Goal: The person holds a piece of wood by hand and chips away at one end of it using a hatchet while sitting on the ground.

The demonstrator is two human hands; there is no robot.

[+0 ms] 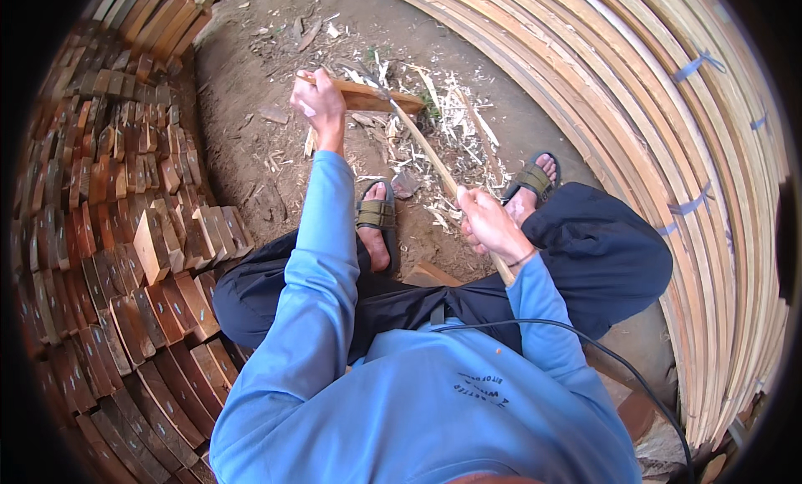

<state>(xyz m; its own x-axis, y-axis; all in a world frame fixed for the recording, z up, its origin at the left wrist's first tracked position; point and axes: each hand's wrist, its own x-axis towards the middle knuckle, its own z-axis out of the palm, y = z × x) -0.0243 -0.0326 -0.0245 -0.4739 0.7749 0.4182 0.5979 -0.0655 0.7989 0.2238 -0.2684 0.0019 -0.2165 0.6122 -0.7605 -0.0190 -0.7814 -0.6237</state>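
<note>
My left hand (322, 104) is closed round the near left end of a short wooden board (368, 96), held out in front of me above the ground. In my right hand (493, 225) is the pale wooden handle of a chopping tool (430, 154), slanting up and to the left from my wrist. Its head meets or lies just over the board near the middle. That head is small and partly blurred, so I cannot tell whether it is an axe or an adze.
Wood chips (464, 121) litter the dirt floor (251, 150) around the board. Stacked short timber (125, 258) stands along my left. Long planks (635, 108) tied with strips curve past on the right. My sandalled feet are apart, and a black cable (601, 346) crosses my lap.
</note>
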